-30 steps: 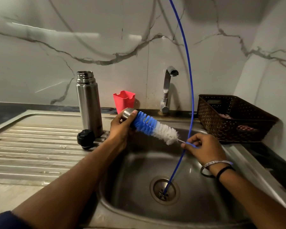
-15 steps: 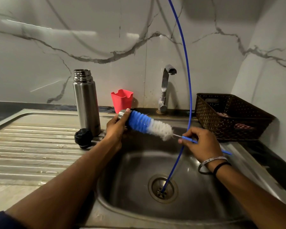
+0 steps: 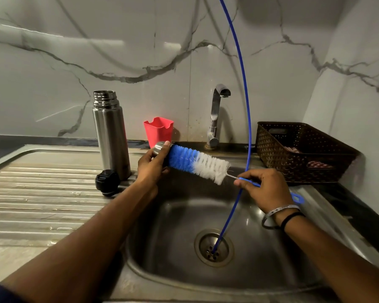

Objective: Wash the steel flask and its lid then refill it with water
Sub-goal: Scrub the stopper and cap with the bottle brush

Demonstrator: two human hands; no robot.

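Head view, mid-frame: left hand [image 3: 150, 166] grips small steel cap [image 3: 159, 148], right hand [image 3: 265, 188] pinches blue-and-white bottle brush [image 3: 197, 162] scrubbing it; tall steel flask [image 3: 111, 136] seemingly unwashed, unfilled.

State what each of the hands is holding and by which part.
The left hand grips the steel cup lid around its side. The right hand pinches the bottle brush by its blue handle, with the bristle end pushed into the lid.
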